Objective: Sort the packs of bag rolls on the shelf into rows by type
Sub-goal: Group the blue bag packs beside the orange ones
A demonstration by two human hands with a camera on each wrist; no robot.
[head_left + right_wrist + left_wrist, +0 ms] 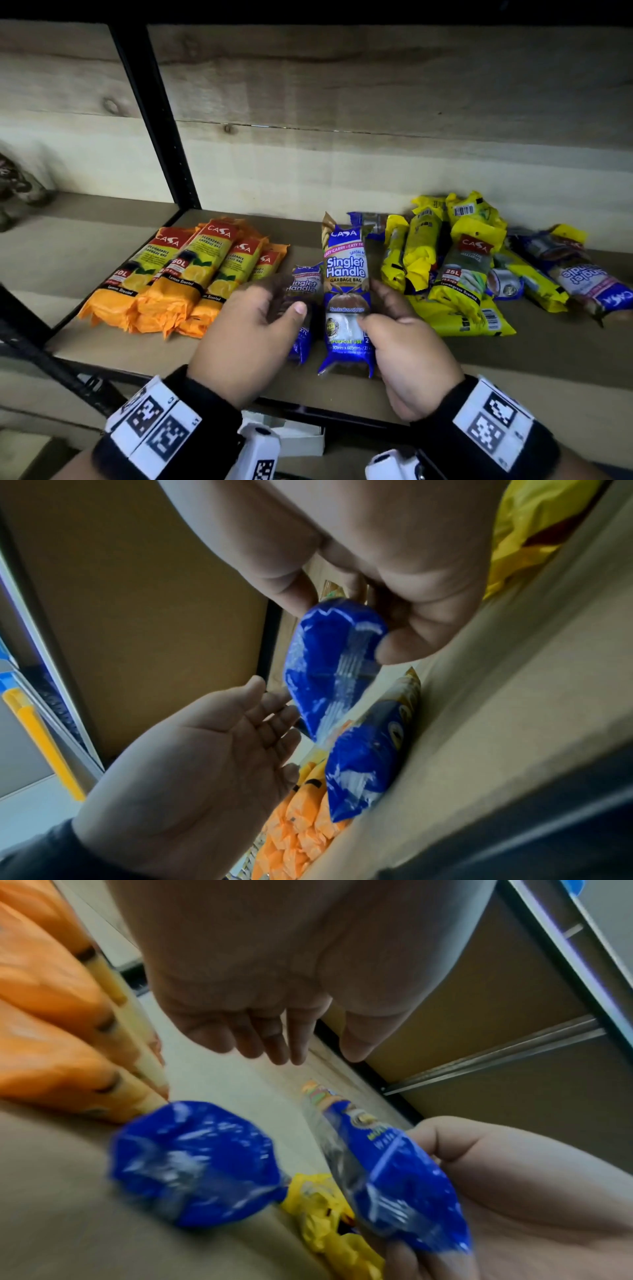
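Head view: wooden shelf [445, 359] with a row of orange packs [178, 277] at left, a loose heap of yellow packs [455, 270] at right, and a black upright post [154, 113] behind. The right hand [407, 346] grips a blue Singlet Handle pack [346, 281] between thumb and fingers. A second blue pack [303, 291] lies half hidden by the left hand [246, 329].

Left wrist view: left fingers [260, 1037] straight and relaxed, above the shelf, holding nothing.

Right wrist view: right fingers [404, 645] curl round the held pack's end.
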